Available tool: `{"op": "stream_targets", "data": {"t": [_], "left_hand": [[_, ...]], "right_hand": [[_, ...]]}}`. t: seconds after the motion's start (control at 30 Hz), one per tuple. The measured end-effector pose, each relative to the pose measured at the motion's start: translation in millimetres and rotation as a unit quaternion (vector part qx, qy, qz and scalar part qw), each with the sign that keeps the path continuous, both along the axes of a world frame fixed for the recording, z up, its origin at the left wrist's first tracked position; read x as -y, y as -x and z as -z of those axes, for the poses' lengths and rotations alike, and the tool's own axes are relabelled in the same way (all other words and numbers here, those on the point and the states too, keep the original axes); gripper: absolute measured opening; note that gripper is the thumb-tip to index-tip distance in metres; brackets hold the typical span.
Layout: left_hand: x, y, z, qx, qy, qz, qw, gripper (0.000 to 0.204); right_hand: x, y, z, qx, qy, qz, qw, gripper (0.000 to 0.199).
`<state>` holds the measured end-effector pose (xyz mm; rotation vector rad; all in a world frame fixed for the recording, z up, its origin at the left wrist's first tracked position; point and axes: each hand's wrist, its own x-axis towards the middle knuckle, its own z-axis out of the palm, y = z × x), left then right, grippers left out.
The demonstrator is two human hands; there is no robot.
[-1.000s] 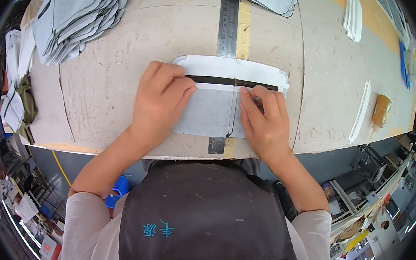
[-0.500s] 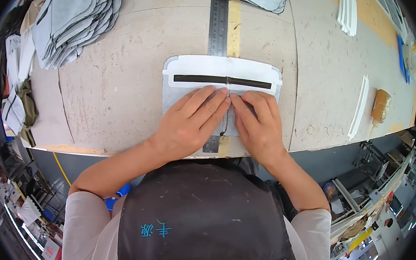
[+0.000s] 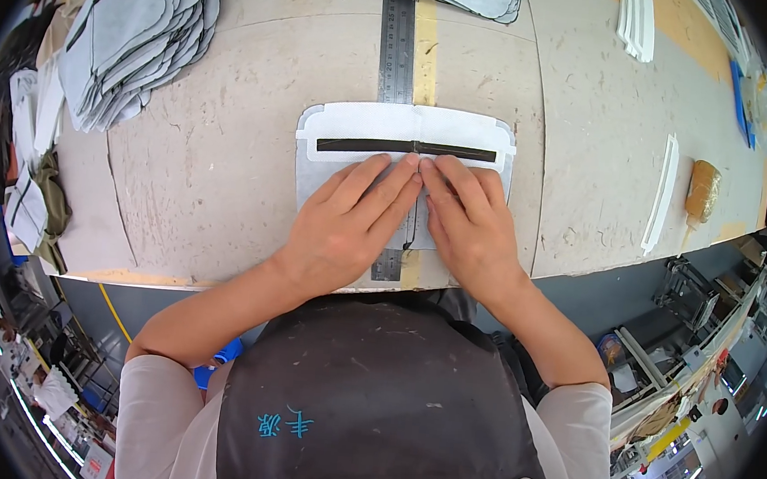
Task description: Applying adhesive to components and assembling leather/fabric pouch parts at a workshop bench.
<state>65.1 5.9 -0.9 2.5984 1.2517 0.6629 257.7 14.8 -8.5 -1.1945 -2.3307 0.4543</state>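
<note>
A stack of grey fabric pieces (image 3: 134,31) lies upper left on the counter (image 3: 217,181). At centre, the left hand (image 3: 349,223) and right hand (image 3: 466,223) press flat, fingers extended, on a white panel (image 3: 406,126) over a steel ruler (image 3: 397,47).

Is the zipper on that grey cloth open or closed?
Closed. The dark zipper is one thin unbroken line across the grey cloth, with no gap.

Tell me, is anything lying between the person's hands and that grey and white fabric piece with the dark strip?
Nothing visible does. The left hand and right hand both lie flat on the fabric piece, fingertips meeting just below its dark strip. The metal ruler runs underneath the piece, not between hands and fabric.
</note>
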Motion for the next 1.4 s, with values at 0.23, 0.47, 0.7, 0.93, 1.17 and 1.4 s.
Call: {"op": "stream_targets", "data": {"t": [0.23,0.47,0.7,0.93,1.17,1.4], "left_hand": [[5.2,19.3,3.3,-0.032,0.007,-0.007,0.999,0.039],[17.2,57.2,-8.0,-0.07,0.023,-0.055,0.996,0.041],[-7.5,64.6,-16.8,-0.002,0.059,-0.042,0.997,0.032],[-51.7,23.7,-7.3,0.116,0.035,-0.041,0.992,0.03],[-67.0,0.3,-1.8,0.118,0.064,-0.071,0.988,0.028],[-71.4,0.7,-4.6,0.136,0.085,-0.071,0.985,0.021]], "right_hand": [[2.9,-23.3,-10.3,0.066,-0.005,-0.019,0.998,0.043],[2.0,-54.1,-18.2,0.083,0.018,-0.015,0.996,0.041],[-24.0,-63.3,-29.0,-0.082,0.148,0.032,0.985,0.023],[-72.8,-47.2,-28.2,-0.198,0.176,0.106,0.958,0.015],[-107.2,-18.9,-29.0,-0.11,0.252,0.026,0.961,0.011],[-141.4,-4.6,-28.3,-0.04,0.331,-0.079,0.939,0.006]]}}
